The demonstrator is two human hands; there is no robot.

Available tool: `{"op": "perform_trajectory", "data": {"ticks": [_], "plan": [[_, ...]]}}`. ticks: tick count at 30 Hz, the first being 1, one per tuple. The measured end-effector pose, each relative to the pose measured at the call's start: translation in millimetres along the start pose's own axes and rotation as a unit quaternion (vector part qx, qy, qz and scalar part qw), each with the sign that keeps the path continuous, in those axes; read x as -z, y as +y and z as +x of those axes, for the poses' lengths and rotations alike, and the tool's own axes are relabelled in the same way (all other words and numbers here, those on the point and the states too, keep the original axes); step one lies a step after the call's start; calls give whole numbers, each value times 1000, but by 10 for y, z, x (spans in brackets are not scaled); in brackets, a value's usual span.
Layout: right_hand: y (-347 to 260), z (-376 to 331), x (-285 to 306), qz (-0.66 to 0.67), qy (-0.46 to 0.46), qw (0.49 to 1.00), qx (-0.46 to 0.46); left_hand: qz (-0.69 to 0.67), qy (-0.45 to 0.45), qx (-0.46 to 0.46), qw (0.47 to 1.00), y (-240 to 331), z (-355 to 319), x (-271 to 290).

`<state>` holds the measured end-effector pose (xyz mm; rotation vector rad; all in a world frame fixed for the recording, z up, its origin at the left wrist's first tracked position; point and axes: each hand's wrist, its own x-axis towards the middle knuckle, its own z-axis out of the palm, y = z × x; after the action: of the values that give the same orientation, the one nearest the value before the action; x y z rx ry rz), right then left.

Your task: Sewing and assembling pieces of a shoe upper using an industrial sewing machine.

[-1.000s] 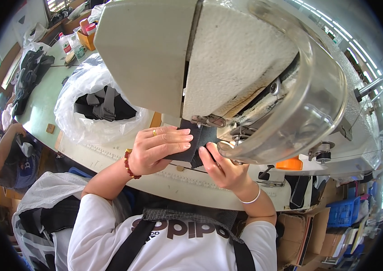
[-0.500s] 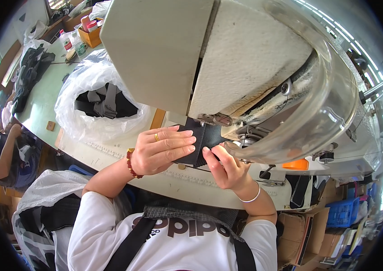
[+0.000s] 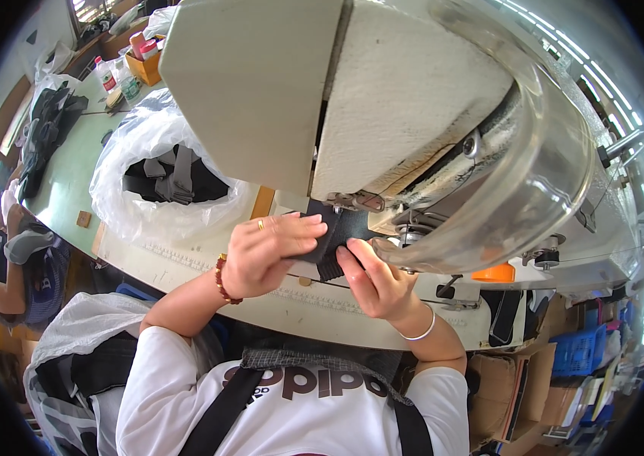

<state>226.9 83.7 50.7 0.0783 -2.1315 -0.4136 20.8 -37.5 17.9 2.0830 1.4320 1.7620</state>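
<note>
A black piece of fabric (image 3: pixel 350 228) with a ribbed strip lies under the head of a white sewing machine (image 3: pixel 413 99). My left hand (image 3: pixel 272 247), wearing a ring and a beaded bracelet, grips its left side; the fingers are together and the thumb is hidden. At the near right edge my right hand (image 3: pixel 381 283) pinches the fabric between thumb and forefinger, the other fingers curled. Just beyond the hands sits the metal presser-foot area, partly covered by the machine head. A clear curved plastic guard (image 3: pixel 550 175) bulges over the machine's right side.
An open white plastic bag (image 3: pixel 120 201) of black and grey straps stands left on the table (image 3: pixel 79 178). Bottles (image 3: pixel 128 83) are behind it. An orange part (image 3: pixel 494 273) sits right of the machine, above cardboard boxes (image 3: pixel 516 387) and a blue basket (image 3: pixel 577 351). Another person (image 3: pixel 18 266) sits at far left.
My left hand has gone from lying flat on the fabric to bent fingers at its side, showing more of the ribbed strip. The right hand keeps its pinch. The view has shifted slightly.
</note>
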Motion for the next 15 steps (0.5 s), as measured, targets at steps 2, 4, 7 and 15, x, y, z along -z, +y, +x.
{"op": "perform_trajectory", "data": {"ticks": [2,4,7,15], "plan": [[-1,9,3,8,2,1000,-10,-38,5,27,999,67,76,25],[-7,4,18,2,-3,1000,-16,-69,12,64,996,147,141,38],[11,-17,34,-7,-13,1000,-19,101,-56,-105,988,208,297,107],[69,-89,-30,-23,-3,1000,16,242,-102,-170,950,398,346,138]]}}
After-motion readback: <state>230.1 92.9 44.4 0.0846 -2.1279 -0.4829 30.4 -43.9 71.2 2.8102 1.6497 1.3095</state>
